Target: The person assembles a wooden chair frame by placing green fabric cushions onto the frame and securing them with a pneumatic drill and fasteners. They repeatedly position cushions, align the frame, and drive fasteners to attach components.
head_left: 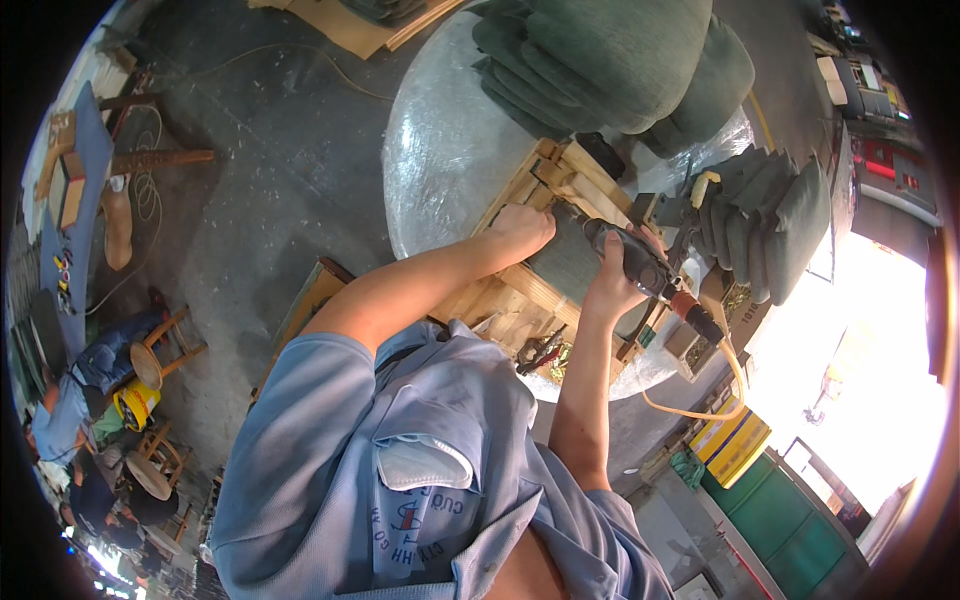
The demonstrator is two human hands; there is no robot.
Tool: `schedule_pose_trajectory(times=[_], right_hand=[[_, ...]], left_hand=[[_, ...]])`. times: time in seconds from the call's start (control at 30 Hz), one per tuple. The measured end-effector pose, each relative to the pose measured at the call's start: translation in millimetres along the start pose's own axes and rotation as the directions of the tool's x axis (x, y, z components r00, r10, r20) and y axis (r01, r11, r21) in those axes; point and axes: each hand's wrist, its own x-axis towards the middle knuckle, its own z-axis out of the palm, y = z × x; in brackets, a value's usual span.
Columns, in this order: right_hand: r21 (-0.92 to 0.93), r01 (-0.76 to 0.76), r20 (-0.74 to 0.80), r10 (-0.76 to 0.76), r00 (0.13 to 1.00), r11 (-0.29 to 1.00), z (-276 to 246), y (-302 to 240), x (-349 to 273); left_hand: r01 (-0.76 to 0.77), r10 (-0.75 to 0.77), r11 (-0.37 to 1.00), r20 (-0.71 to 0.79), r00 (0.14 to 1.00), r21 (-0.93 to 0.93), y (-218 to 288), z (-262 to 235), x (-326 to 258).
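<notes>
Dark grey concrete floor (260,150) fills the upper left of the frame, with a thin cable (335,64) across it. A blue-topped bench (98,150) stands at the far left; wooden stools (146,366) sit lower left. Daylight glares through a wide opening (860,350) at right, above green panels (785,525).

A dark hand-held power tool (640,265), with an orange-brown collar (688,305) and a yellow hose (742,378) curving from its rear end, is held at a slant, nose toward the upper left; whether its tip touches anything is hard to tell. Just below it, a grey-green panel (562,258), partly covered, lies between the pale rails of a wooden frame (545,292).
</notes>
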Motion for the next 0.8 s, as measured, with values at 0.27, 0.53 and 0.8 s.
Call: schedule_pose_trajectory(times=[0.27, 0.53, 0.8], right_hand=[[0.02, 0.039, -0.025, -0.038, 0.999, 0.999, 6, -3, -8], [-0.118, 0.115, 0.01, -0.115, 0.993, 0.986, 11, 6, 4], [-0.187, 0.132, 0.166, -0.102, 0.981, 0.973, 11, 6, 4]], left_hand=[[0.011, -0.011, 1.0, -0.073, 0.997, 0.005, 1, 6, -1], [-0.006, 0.008, 1.0, -0.125, 0.992, 0.018, 0, 16, -4], [0.071, -0.129, 0.969, -0.237, 0.963, -0.238, 8, 10, -9]])
